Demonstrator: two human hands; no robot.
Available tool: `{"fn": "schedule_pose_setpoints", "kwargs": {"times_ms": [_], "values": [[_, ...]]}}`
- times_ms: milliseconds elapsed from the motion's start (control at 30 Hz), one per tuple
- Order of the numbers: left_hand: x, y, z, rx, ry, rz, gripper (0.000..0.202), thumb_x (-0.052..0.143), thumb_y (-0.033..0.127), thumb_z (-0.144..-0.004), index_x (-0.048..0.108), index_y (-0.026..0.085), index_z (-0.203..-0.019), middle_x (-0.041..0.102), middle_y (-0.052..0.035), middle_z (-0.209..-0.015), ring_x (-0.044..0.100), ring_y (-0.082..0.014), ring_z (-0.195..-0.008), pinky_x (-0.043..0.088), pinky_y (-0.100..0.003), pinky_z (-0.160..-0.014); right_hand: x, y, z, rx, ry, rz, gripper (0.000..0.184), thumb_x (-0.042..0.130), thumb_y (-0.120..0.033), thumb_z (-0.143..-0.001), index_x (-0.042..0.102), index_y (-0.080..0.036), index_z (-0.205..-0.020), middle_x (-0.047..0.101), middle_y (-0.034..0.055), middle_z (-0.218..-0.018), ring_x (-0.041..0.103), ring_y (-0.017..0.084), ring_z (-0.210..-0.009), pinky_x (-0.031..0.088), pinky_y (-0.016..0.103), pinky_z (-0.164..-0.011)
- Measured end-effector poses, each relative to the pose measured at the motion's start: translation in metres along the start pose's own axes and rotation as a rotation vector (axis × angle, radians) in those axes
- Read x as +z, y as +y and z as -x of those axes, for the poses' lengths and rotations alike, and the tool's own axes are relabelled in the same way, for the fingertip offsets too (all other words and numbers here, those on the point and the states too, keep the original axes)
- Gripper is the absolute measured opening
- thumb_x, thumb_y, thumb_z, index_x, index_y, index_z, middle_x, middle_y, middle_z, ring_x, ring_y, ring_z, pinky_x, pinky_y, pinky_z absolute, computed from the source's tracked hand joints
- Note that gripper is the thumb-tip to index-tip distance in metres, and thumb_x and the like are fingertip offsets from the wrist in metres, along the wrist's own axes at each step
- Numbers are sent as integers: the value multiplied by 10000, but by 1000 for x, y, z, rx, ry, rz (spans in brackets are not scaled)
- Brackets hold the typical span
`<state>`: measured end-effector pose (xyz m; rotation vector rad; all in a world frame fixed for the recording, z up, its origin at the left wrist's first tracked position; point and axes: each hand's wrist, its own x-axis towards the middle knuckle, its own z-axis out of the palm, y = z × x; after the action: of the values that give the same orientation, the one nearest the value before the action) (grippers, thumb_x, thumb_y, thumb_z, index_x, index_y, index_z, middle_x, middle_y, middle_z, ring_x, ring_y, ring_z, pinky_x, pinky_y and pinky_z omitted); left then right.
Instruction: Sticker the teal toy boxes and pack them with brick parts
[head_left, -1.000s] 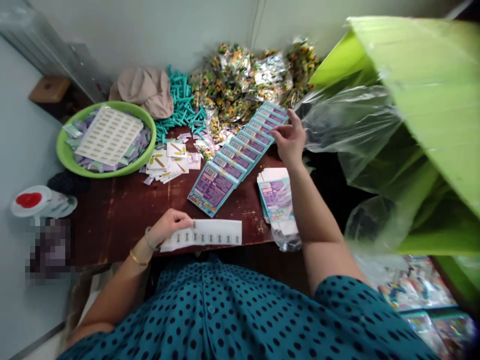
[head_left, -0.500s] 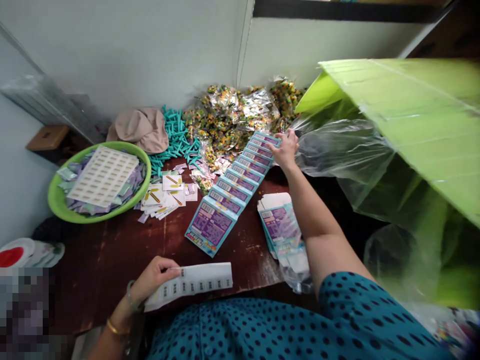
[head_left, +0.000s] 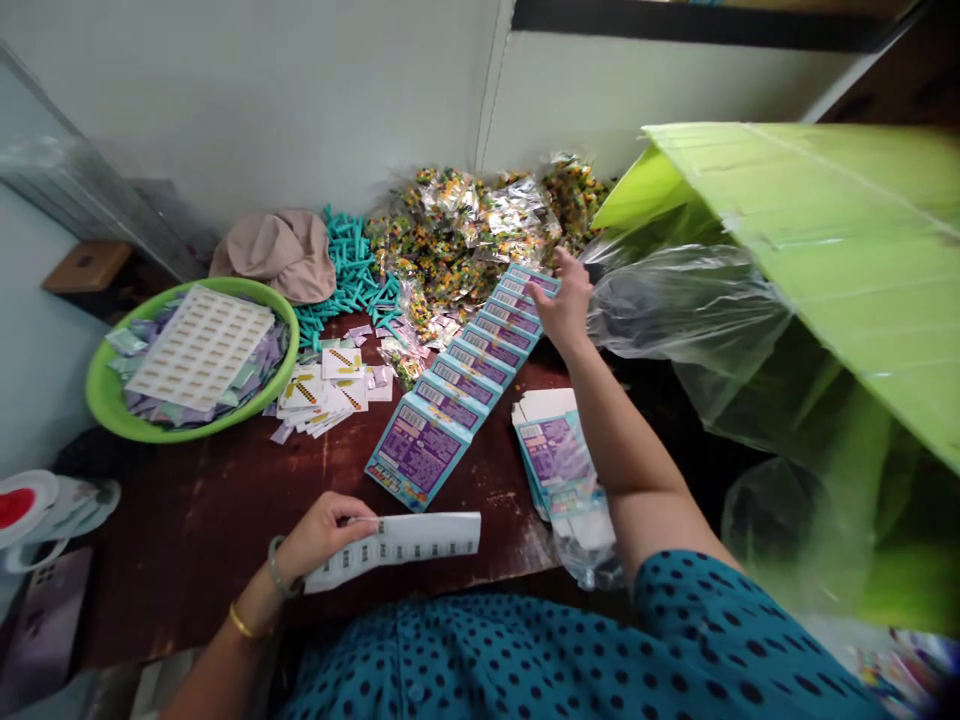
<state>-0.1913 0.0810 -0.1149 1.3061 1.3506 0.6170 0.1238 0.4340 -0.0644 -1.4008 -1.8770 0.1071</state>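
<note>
The sticker strip [head_left: 409, 545], a white paper strip printed with a row of small labels, is held at its left end above the near edge of the table [head_left: 225, 520]. It is pinched between the thumb and the curled fingers of the left hand [head_left: 319, 535], and its free end extends to the right over the table edge.

Beyond the strip, a row of overlapping blue-and-purple cards [head_left: 465, 385] is laid diagonally across the table, from near the centre to the far right. The far end of this row is touched by the right hand [head_left: 564, 300], whose fingers are spread flat on the last cards. A second stack of the same cards [head_left: 559, 460] is placed beside the right forearm, at the table's right edge.

To the left, a green basin [head_left: 105, 400] holding a label sheet and small packets is set on the table, with loose yellow-striped cards [head_left: 326, 385] just beside it. Teal plastic pieces [head_left: 349, 275], a beige cloth [head_left: 281, 250] and a heap of foil sachets [head_left: 480, 225] are piled along the wall. A clear plastic bag [head_left: 682, 300] and a green carton flap [head_left: 825, 230] are located at the right.
</note>
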Motion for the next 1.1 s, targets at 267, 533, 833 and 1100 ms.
{"fn": "schedule_pose_setpoints", "kwargs": {"times_ms": [267,533,833,1100], "values": [[19,31,-16,259,319,-280,179,734,397,-846,809,239,-811,734,-72,-787,626,-217,-793,476,-341,-826,-37,-121,221,-426,-910,-540,284,598,-410,-992,735,-203,-855,687,34,-741,626,173,-746,503,280,-667],[42,15,-5,120,445,269,273,820,404,-730,682,176,-785,720,-41,-882,625,-146,-735,514,-276,-709,-41,-100,261,-6,-709,-673,281,718,-482,-902,759,-214,-830,744,18,-777,680,167,-705,526,282,-642],[59,9,-6,-37,589,612,515,855,557,-611,672,153,-872,730,-22,-725,675,-164,-632,561,-288,-629,-55,-102,292,-590,-549,-325,343,627,-294,-973,686,-340,-1308,645,66,-1423,558,304,-1370,442,556,-1151],[67,19,4,-31,517,566,283,858,341,-679,700,156,-826,707,25,-710,589,-97,-620,488,-217,-597,-42,-116,284,-302,-387,-569,544,579,-312,-998,459,-337,-1527,783,38,-1103,707,228,-1101,509,495,-1082]]}}
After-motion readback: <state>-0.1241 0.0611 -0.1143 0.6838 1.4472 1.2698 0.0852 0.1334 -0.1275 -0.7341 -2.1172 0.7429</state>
